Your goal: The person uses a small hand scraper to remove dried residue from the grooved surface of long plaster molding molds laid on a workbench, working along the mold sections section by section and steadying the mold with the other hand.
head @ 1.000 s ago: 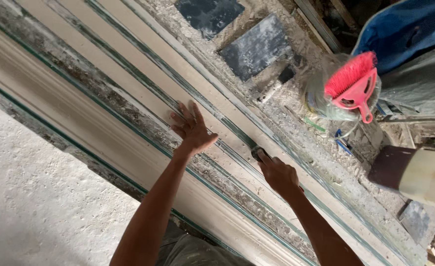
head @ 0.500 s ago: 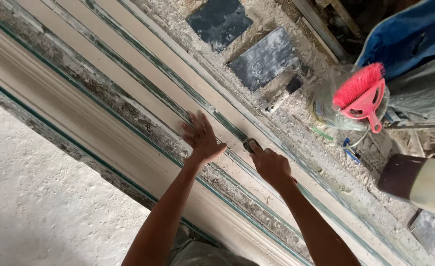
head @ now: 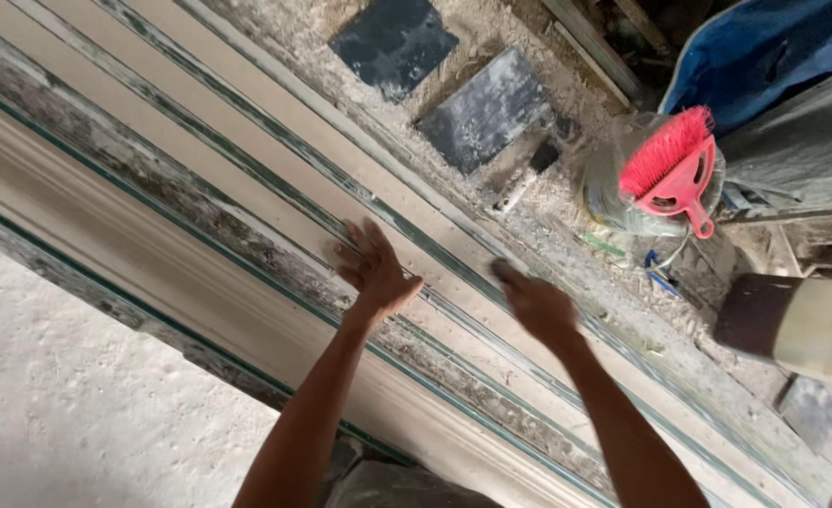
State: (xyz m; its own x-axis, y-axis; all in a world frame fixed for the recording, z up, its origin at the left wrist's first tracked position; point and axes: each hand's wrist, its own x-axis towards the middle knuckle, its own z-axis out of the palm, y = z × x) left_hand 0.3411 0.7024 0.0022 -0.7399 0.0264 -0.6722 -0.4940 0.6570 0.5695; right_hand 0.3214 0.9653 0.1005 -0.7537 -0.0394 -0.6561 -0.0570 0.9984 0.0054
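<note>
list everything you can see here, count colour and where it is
long moulded strips: several, pale beige with green edge lines, side by side, running from upper left to lower right
dark square tiles: two, dark grey and dusty, top centre on the rubble
small brush: one, dark head and pale handle, just below the right-hand tile
hand brush: one, pink, on a clear plastic bag at right
blue cloth: one, top right corner
rough floor: one, pale grey, lower left
left hand: one, fingers spread flat on a strip
right hand: one, blurred, on a strip; closed around something small and dark that I cannot identify
</note>
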